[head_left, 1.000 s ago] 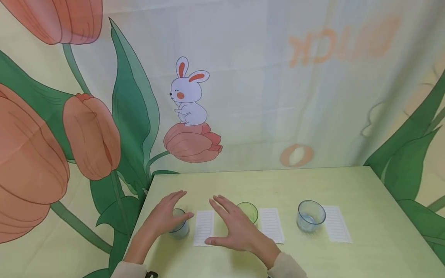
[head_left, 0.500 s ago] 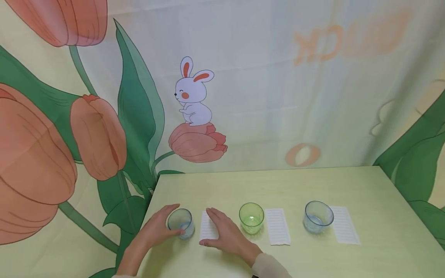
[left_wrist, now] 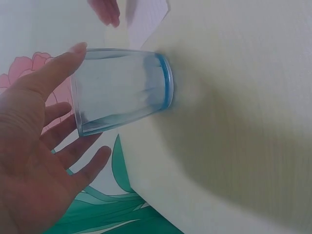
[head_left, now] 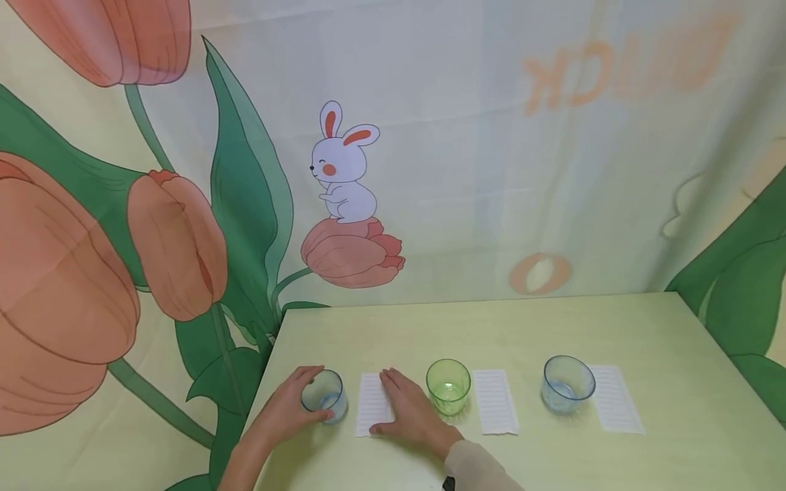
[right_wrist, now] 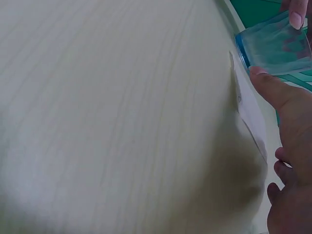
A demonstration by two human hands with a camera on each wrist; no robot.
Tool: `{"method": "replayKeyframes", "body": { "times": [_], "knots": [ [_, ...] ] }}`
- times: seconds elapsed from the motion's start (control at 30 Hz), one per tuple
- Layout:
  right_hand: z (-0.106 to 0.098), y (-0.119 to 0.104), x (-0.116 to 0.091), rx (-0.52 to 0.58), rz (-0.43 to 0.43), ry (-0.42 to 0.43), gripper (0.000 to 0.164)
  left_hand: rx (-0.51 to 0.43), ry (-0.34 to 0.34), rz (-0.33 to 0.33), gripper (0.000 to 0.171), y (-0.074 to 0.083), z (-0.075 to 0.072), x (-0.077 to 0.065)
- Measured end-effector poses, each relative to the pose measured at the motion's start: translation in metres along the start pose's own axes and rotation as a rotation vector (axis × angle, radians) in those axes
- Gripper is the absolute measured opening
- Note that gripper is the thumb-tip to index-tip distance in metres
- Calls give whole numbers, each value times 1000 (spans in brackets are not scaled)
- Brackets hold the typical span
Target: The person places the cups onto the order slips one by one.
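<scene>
At the left of the table stands a clear bluish glass (head_left: 336,399), upright. My left hand (head_left: 285,409) is around its near-left side, thumb at the front and fingers behind the rim. Seen from the left wrist, the thumb lies along the upper wall of the glass (left_wrist: 122,80), and the other fingers reach round its far side. A lined white paper slip (head_left: 370,404) lies right of this glass. My right hand (head_left: 414,412) hovers over the slip's right part, holding nothing, fingers extended and thumb spread toward the glass.
Right of my right hand stands a green glass (head_left: 448,390), with a second lined slip (head_left: 495,402) beside it. Farther right, another bluish glass (head_left: 568,387) has a third slip (head_left: 617,401) beside it. A printed curtain (head_left: 454,170) hangs behind the table's back edge.
My left hand has come down from above the left glass to its side and rim. The right hand has lowered and moved off the green glass, which now shows fully.
</scene>
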State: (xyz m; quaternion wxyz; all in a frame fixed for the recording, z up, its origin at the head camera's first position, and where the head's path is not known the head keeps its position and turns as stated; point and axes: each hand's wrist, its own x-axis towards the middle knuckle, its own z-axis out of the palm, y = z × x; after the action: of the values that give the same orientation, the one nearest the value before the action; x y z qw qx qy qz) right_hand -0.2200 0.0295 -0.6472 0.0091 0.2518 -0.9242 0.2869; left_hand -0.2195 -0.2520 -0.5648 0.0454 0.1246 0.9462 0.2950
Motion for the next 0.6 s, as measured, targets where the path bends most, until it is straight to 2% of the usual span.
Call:
{"method": "replayKeyframes", "body": {
  "times": [0.27, 0.6],
  "knots": [
    [1, 4, -6, -4, 18, -23, 111, -25, 27, -33, 86, 2, 0, -1],
    [14, 9, -9, 54, 33, 4, 112, -75, 35, -59, 85, -2, 4, -2]
  ]
}}
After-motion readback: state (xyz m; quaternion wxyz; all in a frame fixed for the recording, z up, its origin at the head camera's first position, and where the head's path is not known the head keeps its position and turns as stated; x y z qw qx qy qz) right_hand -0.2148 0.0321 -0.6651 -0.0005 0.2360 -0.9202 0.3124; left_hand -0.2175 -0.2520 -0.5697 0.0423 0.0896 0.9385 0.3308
